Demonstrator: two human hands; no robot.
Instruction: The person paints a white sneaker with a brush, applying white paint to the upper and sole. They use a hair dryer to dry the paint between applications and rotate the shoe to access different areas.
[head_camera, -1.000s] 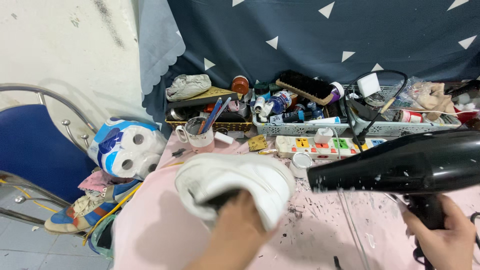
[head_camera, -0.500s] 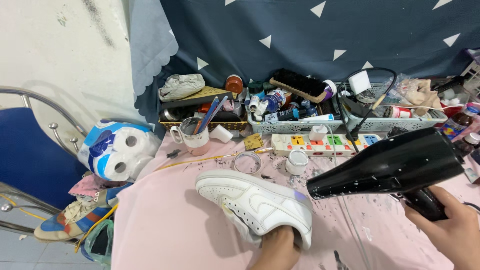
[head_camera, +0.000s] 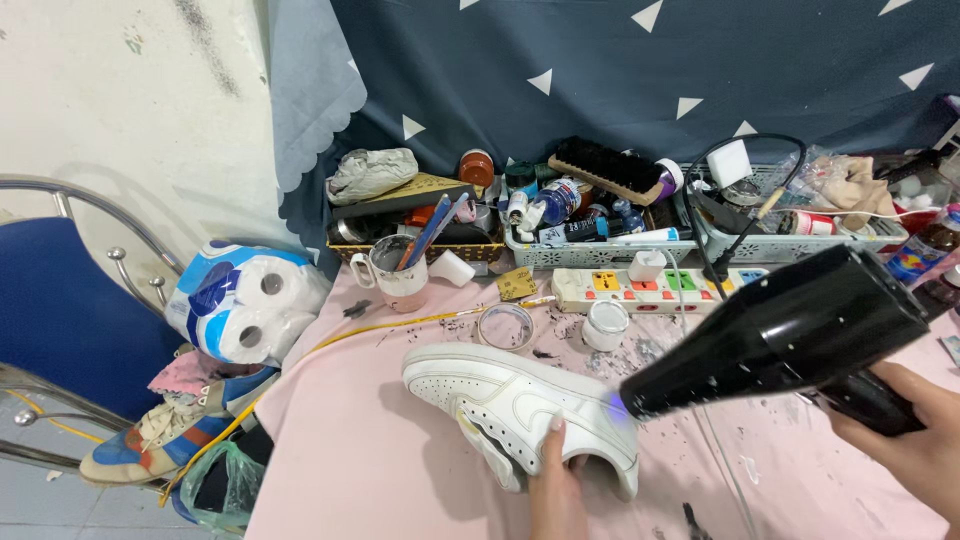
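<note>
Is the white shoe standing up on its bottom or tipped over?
Tipped on its side: the white shoe shows its side panel upward, steadied by the left hand on the pink table.

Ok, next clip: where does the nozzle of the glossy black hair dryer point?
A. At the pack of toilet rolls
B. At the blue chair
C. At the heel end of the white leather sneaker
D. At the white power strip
C: the glossy black hair dryer in the right hand aims its nozzle at the heel end of the white leather sneaker, which the left hand steadies on the pink table cover.
</note>
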